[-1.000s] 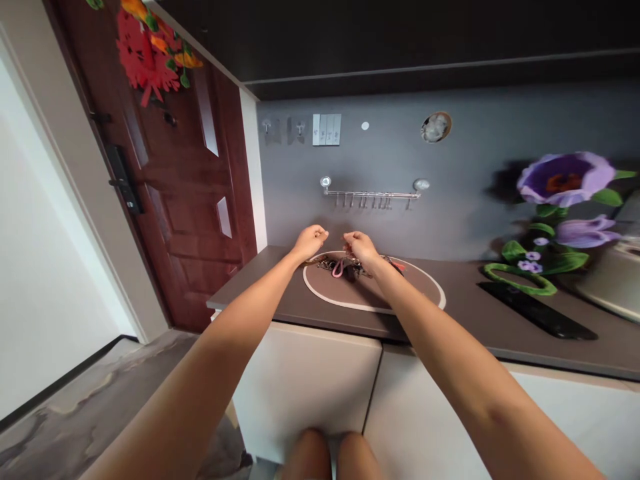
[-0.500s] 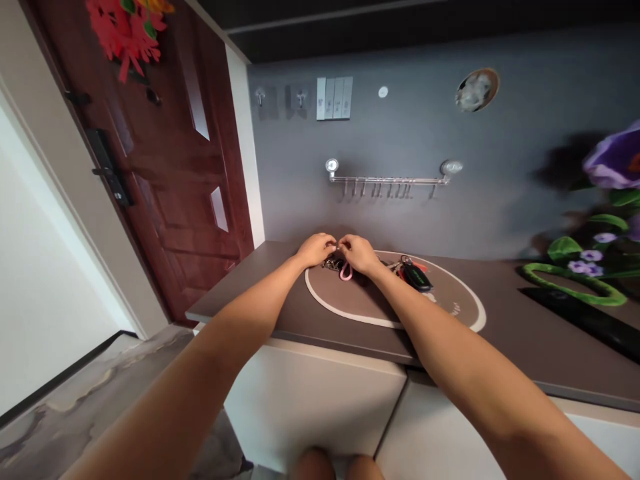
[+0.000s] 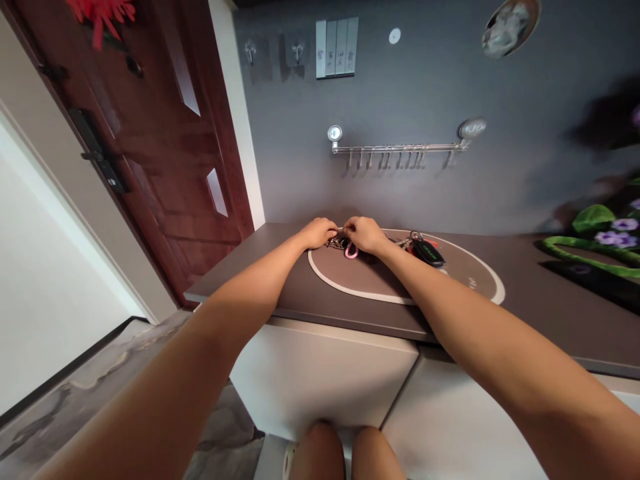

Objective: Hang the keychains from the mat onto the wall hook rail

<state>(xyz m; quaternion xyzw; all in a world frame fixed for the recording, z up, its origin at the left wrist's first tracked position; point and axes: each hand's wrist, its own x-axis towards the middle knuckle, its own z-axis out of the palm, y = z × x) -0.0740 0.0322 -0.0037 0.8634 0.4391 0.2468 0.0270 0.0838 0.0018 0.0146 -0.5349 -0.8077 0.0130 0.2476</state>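
Observation:
My left hand [image 3: 320,233] is closed at a small bunch of metal keys [image 3: 334,243] on the far left part of a brown oval mat [image 3: 385,283]. Close beside it, my right hand [image 3: 365,235] is pinched shut at the same bunch, and a pink strap loop [image 3: 351,251] shows beneath its fingers. The fingertips are small and partly hidden, so the exact grip on the keys does not show. Right of my right wrist, a black car key fob [image 3: 427,253] lies on the mat with a ring and something red beside it.
The mat lies on a dark countertop [image 3: 300,293] above white cabinet doors [image 3: 320,373]. A metal rail with several hooks [image 3: 400,149] is fixed to the grey wall behind. On the right stand artificial purple flowers [image 3: 623,230]. A dark red door [image 3: 165,167] is at the left.
The view has tilted downward, so the wall and rail sit higher. My hands stay at the keys, their fingertips slightly farther apart and the left hand lower over the metal pieces.

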